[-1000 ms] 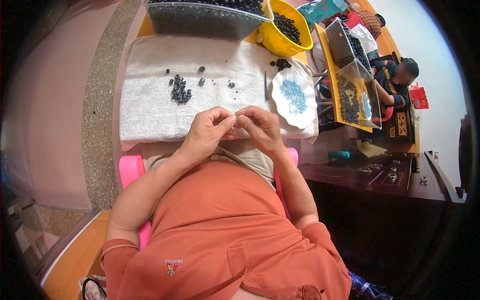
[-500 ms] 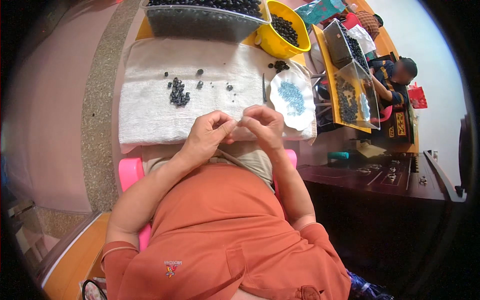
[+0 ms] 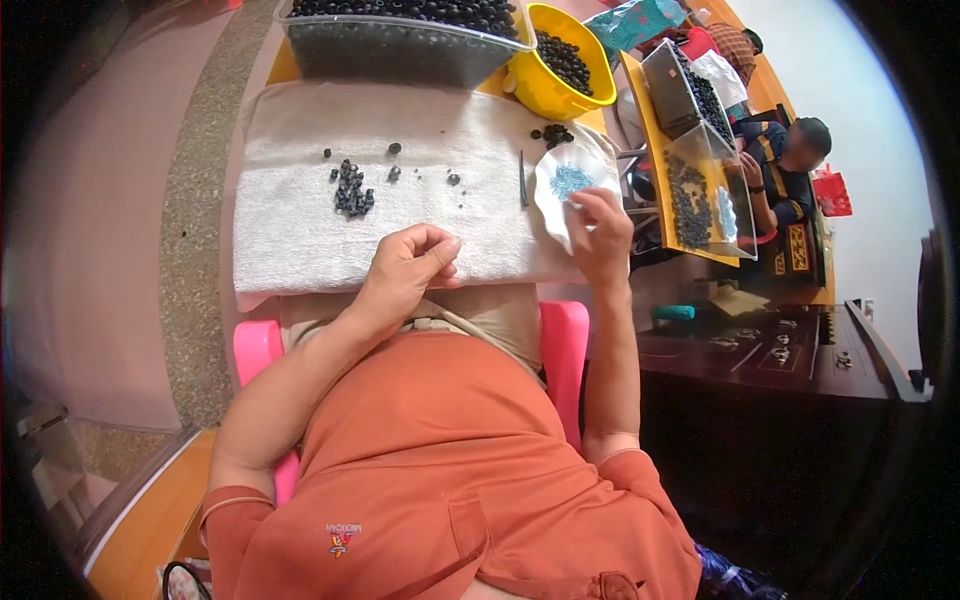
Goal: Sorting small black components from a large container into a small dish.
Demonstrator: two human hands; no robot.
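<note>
My left hand [image 3: 413, 267] is closed over the near edge of the white towel [image 3: 300, 240], thumb pressed to the forefinger; whatever is pinched there is too small to make out. At the plate's right side, my right hand [image 3: 602, 235] hovers with bent fingers over the rim, and its fingertips are too unclear to show whether they hold anything. The white scalloped plate [image 3: 549, 213] carries small light-blue pieces [image 3: 570, 181]. On the towel lie a cluster of black beads [image 3: 353, 190] and a few scattered ones. A dark, thin tool like tweezers [image 3: 523, 178] rests left of the plate.
A clear bin of black pieces [image 3: 400, 50] and a yellow bucket [image 3: 540, 85] stand at the far edge. Another small pile of black pieces [image 3: 553, 134] sits behind the plate. To the right, a co-worker [image 3: 780, 170] sits by clear bins [image 3: 735, 190]. A dark cabinet [image 3: 720, 380] stands nearer.
My right hand has left my left hand and moved right to the plate of blue pieces. My left hand keeps its pinch in nearly the same place.
</note>
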